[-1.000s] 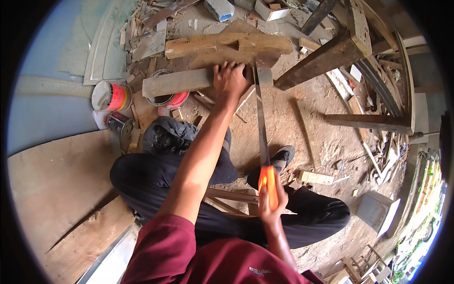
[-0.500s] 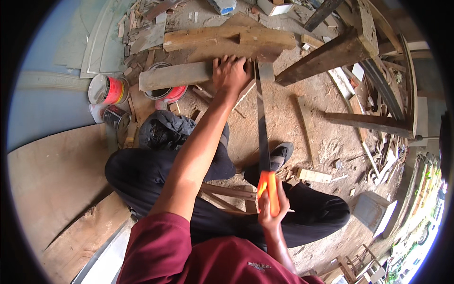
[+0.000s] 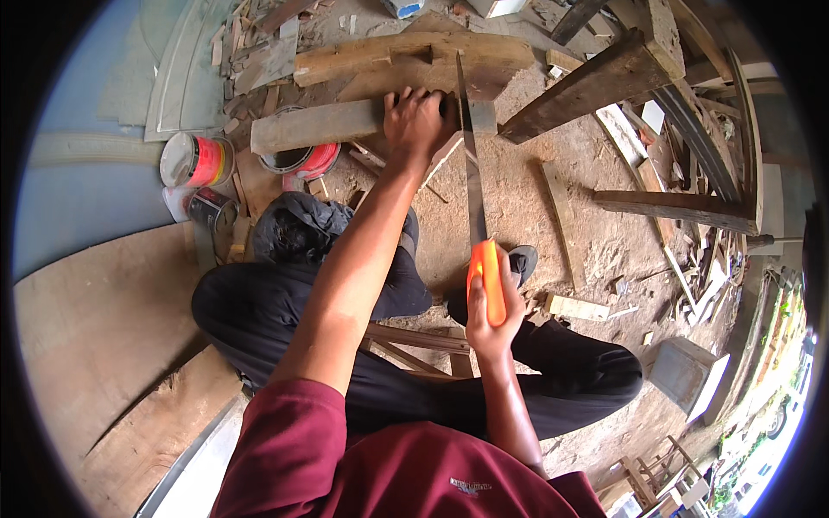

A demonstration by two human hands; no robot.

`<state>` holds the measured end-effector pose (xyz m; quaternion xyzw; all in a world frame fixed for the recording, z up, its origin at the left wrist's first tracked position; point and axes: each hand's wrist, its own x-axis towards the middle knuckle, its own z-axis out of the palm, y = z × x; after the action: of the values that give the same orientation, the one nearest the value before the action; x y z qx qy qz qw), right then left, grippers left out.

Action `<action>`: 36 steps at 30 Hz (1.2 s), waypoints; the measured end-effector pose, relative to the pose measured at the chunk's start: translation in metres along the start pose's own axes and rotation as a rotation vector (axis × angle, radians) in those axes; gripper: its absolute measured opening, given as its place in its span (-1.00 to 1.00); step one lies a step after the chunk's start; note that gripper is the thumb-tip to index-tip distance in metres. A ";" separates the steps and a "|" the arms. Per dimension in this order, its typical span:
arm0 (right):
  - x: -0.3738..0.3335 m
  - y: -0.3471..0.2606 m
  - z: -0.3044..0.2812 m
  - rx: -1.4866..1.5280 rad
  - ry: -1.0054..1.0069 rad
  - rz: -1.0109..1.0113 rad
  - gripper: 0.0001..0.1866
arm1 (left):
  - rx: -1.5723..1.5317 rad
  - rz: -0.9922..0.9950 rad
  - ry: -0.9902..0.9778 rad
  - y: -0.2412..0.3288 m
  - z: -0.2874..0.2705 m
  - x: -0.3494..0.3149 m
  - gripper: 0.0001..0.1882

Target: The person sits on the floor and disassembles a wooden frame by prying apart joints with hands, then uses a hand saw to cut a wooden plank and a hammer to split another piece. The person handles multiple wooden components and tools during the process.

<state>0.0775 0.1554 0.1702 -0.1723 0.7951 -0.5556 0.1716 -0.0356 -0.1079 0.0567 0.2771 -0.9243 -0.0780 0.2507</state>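
A hand saw [image 3: 473, 186] with a long thin blade and an orange handle lies across a grey wooden board [image 3: 319, 126] near the board's right end. My right hand [image 3: 494, 315] is closed round the orange handle. Just left of the blade, my left hand [image 3: 416, 121] grips the board, its fingers curled over the far edge and the thumb hidden. The blade's tip reaches past the board, over a thick brown timber [image 3: 363, 66] lying behind it. What holds the board up from below cannot be made out fully.
Two red-banded paint buckets [image 3: 197, 161] and a dark can [image 3: 211, 210] stand at the left. Wooden frames with thick legs [image 3: 596, 86] rise at the right. Wood scraps litter the dirt floor. A plywood sheet [image 3: 104, 302] leans at the lower left; a grey box [image 3: 686, 377] sits lower right.
My right hand has pushed the saw forward, away from me, so more of the blade shows beyond the board. My left hand stays on the board.
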 end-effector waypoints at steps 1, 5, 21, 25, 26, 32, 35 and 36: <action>-0.015 0.001 -0.005 0.001 -0.009 -0.004 -0.50 | 0.014 -0.006 -0.010 -0.003 -0.002 0.003 -0.70; -0.069 0.010 -0.028 0.062 0.020 -0.077 -0.49 | -0.039 0.037 0.118 0.007 -0.003 -0.003 -0.72; -0.004 0.006 0.006 0.056 0.012 -0.011 -0.50 | -0.010 0.009 0.002 0.001 -0.004 0.001 -0.66; -0.060 0.013 -0.020 0.069 -0.012 0.001 -0.49 | -0.047 0.035 0.028 0.009 -0.009 0.002 -0.67; -0.073 0.017 -0.021 0.102 0.007 -0.010 -0.48 | -0.049 0.024 0.030 0.010 -0.012 0.003 -0.67; 0.005 0.010 0.017 0.161 0.074 -0.004 -0.49 | -0.036 0.067 0.073 0.001 -0.009 0.005 -0.73; -0.034 0.012 0.003 0.039 0.067 -0.111 -0.47 | -0.055 0.086 0.134 -0.001 -0.006 0.000 -0.73; -0.055 0.010 -0.007 0.072 0.032 -0.002 -0.47 | -0.058 0.087 0.134 0.003 -0.004 0.001 -0.73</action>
<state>0.1220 0.1895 0.1673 -0.1579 0.7771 -0.5867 0.1643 -0.0362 -0.1062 0.0612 0.2339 -0.9140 -0.0752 0.3229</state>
